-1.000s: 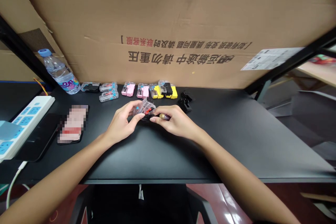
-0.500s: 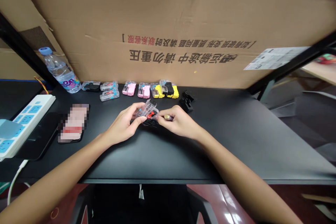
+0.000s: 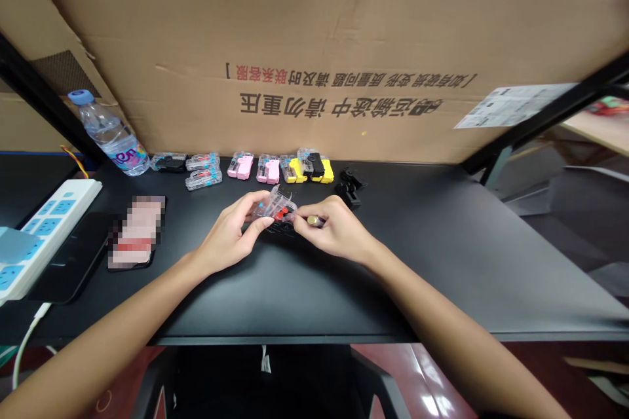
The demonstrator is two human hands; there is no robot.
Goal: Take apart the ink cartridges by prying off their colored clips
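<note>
My left hand (image 3: pixel 236 229) is closed around the left side of a small clear plastic device (image 3: pixel 268 204) with red and blue parts inside, tilted up above the table. My right hand (image 3: pixel 331 226) pinches at the device's right edge, by the red part (image 3: pixel 281 213). A slim tool with a brass-coloured end (image 3: pixel 315 220) sticks out between its fingers; the rest of the tool is hidden. Under the hands lie small dark pieces (image 3: pixel 282 229), too dim to name. A black plastic part (image 3: pixel 348 188) rests just beyond my right hand.
Along the cardboard (image 3: pixel 344 26) stands a row of similar clear devices with pink (image 3: pixel 240 167), yellow (image 3: pixel 324 172) and black (image 3: pixel 171 163) parts. To the left are a water bottle (image 3: pixel 111 134), a phone (image 3: pixel 137 229), a black slab (image 3: pixel 73 262) and a white power strip (image 3: pixel 54 222).
The clear device has tilted slightly between my fingers, and the dark pieces below it show a little less. Both hands stay in nearly the same place.
</note>
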